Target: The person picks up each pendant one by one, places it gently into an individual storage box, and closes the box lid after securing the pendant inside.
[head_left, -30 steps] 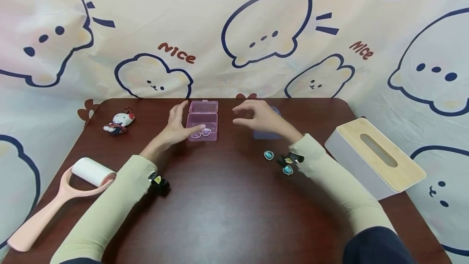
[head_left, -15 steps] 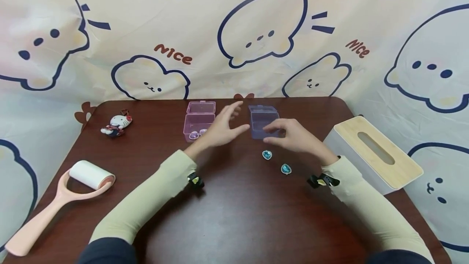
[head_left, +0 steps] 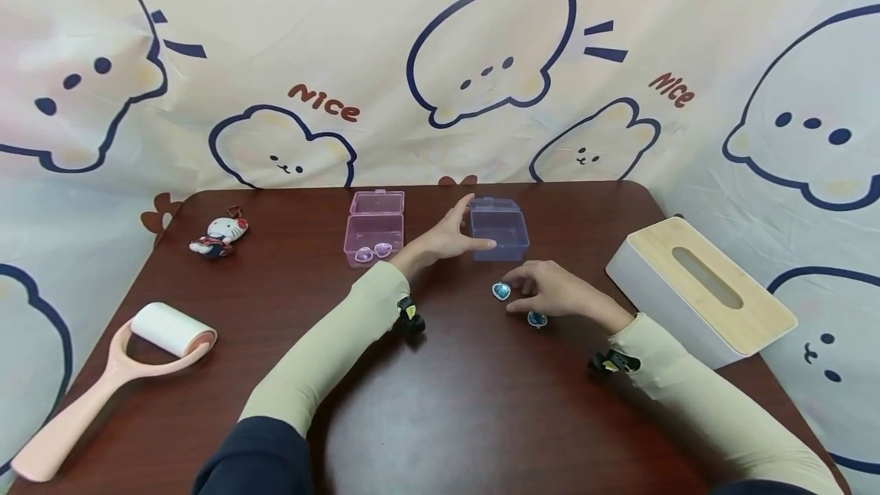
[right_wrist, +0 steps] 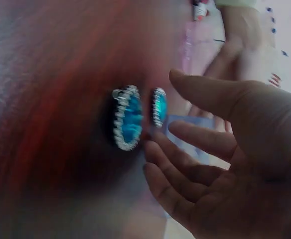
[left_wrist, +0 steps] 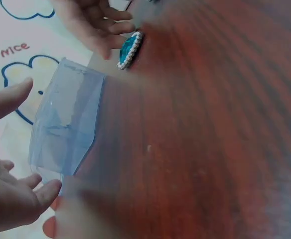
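Teal gem (head_left: 501, 291): probably light, stiff, stone face likely slippery; best pinched by opposite edges of beaded rim. Clear blue box (head_left: 509, 252): looks thin plastic, likely light, apt to slide; side walls best for steadying. Gem roundish, shiny, pale beads all round; lies on tabletop (head_left: 440, 403) in front of open box, twin gem (head_left: 537, 319) near it. Right hand (head_left: 555, 289) just beside gem, thumb and fingers parted, nothing held. Left hand (head_left: 443, 239) spread at box; whether touching, cannot tell.
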Tool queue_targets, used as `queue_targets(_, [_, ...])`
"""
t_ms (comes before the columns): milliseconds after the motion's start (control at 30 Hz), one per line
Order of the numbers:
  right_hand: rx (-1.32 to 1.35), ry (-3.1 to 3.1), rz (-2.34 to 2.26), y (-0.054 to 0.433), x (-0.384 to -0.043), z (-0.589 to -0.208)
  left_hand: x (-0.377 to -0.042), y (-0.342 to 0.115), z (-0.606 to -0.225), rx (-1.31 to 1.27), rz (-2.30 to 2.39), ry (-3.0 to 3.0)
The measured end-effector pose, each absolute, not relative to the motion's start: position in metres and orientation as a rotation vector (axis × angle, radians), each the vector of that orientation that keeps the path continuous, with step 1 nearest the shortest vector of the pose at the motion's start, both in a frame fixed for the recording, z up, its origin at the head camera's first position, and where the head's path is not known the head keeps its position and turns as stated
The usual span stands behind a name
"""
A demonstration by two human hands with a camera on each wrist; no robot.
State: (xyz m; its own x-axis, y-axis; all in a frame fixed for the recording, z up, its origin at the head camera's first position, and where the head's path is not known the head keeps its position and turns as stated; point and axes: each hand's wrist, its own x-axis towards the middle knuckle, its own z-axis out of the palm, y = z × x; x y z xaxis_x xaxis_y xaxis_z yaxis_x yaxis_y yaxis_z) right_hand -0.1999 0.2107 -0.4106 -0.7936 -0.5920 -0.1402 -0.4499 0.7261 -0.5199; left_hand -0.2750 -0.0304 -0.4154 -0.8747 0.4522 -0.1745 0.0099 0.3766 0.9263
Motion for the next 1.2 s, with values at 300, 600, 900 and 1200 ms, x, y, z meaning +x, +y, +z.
queue_targets(300, [-0.912, 2.69, -0.63, 0.201, -0.203, -0.423, -0.28, -0.025, -0.423, 0.39, 1.449, 2.23])
queue_targets(600, [-0.913, 2.669, -0.612, 0.198, -0.204, -0.419, -0.278, -0.024, -0.427, 0.397, 1.446, 2.25])
queue_targets(900, [-1.087, 2.675, -0.559, 0.199, -0.206, -0.422, -0.276, -0.024, -0.424, 0.416, 1.427, 2.254])
queue_targets(1200, [-1.125, 2.653, -0.531, 0.198, -0.208, -0.411, -0.276, -0.025, -0.422, 0.432, 1.387, 2.254])
